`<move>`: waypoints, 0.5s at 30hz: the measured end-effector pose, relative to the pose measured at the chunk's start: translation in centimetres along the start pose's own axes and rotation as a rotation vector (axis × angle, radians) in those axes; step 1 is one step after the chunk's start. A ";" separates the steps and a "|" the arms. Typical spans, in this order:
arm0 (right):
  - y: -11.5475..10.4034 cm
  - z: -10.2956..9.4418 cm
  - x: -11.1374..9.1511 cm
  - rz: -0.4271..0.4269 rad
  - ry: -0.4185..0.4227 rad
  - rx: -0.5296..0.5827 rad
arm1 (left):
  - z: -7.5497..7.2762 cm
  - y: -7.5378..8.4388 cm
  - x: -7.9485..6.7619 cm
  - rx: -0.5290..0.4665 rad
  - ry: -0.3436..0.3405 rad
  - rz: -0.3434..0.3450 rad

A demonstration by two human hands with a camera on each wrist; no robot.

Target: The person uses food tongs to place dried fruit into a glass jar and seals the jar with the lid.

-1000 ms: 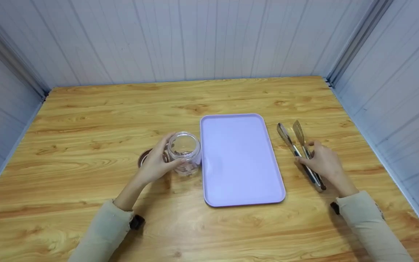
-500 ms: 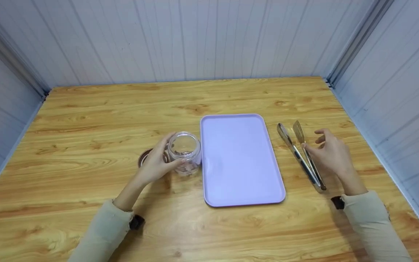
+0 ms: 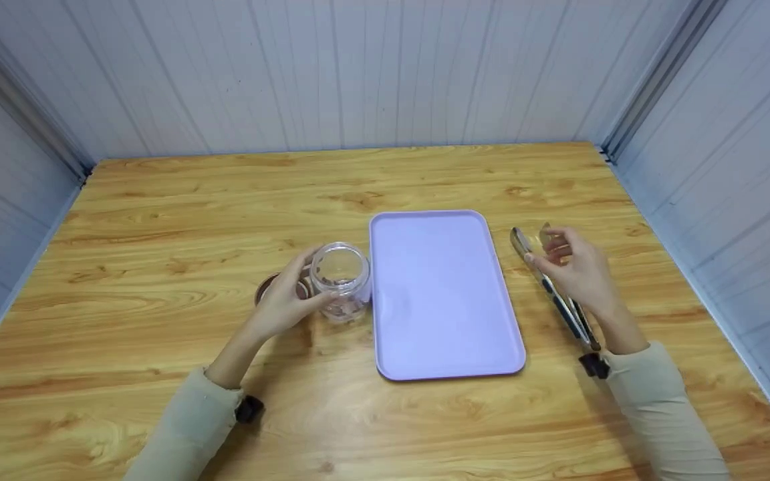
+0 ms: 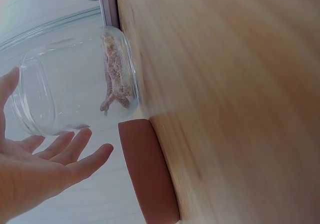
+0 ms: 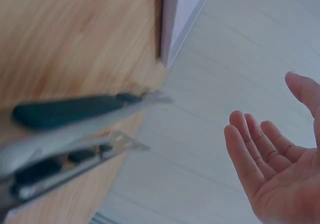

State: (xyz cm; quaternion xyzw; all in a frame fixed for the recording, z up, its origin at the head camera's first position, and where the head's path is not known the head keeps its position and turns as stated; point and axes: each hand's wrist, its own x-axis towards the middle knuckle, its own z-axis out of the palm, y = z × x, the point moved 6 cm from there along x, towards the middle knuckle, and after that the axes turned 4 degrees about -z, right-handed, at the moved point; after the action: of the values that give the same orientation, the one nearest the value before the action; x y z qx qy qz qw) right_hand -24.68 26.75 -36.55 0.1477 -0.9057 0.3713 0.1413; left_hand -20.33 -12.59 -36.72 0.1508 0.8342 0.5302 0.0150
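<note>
My left hand [image 3: 286, 300] holds a clear jar [image 3: 339, 280] round its upper part, thumb on the near side and fingers on the far side. The jar stands upright and uncovered at the tray's left edge. Brownish, shrivelled pieces [image 4: 116, 74] lie at its bottom in the left wrist view. A brown round lid [image 3: 266, 288] rests on the table, partly hidden behind the left hand. On the right, my right hand [image 3: 579, 270] hovers over metal tongs [image 3: 562, 310] with dark handle grips. It holds nothing; in the right wrist view its fingers are loosely bent, apart from the tongs.
A lilac rectangular tray [image 3: 445, 294] lies between jar and tongs. The wooden table [image 3: 158, 220] meets pale panelled walls [image 3: 358, 73] at the back and both sides.
My right hand drew away from the tongs to the right, then swung back left over them. The tongs stayed on the table. The left hand and jar hardly moved.
</note>
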 end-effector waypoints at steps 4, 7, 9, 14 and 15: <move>-1.5 1.1 0.4 -0.027 -0.023 0.069 | 0.0 -0.2 0.1 -0.011 -0.002 0.006; -3.7 1.7 0.6 -0.057 -0.039 0.139 | 0.1 -0.8 0.3 -0.007 0.004 0.028; -5.3 2.1 0.6 -0.075 -0.047 0.181 | 0.1 -1.6 0.5 -0.006 0.008 0.040; -7.9 3.2 1.0 -0.116 -0.072 0.255 | 0.2 -3.6 1.1 -0.002 0.013 0.042; -8.1 3.5 1.1 -0.126 -0.080 0.272 | 0.2 -3.7 1.1 -0.003 0.013 0.043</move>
State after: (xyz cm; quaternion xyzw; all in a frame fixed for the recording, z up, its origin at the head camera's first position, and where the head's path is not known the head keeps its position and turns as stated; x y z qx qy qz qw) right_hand -23.18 18.54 -33.43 0.2368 -0.8408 0.4750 0.1069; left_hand -22.23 -13.59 -39.94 0.1652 0.8301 0.5325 -0.0017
